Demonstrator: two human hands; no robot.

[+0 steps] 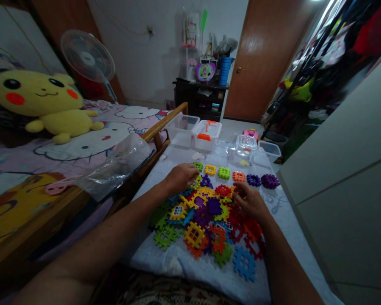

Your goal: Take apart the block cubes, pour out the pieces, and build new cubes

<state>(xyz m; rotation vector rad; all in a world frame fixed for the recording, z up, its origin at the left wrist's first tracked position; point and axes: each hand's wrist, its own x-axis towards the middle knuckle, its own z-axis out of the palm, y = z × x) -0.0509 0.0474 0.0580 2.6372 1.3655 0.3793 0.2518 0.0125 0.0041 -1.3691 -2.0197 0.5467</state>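
Note:
A heap of colourful plastic interlocking building tiles with notched edges is spread on the cloth-covered table. At the heap's far left side is my left hand. Its fingers are curled together on a lime green tile. My right hand hovers over the right side of the heap, its fingers apart and bent, close to red and orange tiles. Beyond both hands runs a row of tiles, among them a yellow tile, an orange tile and a stacked purple set.
Clear plastic boxes stand along the table's far edge, one a lidded box with orange clips. To the left is a bed with a wooden rail, a plastic bag and a yellow plush toy. A white cabinet borders the right side.

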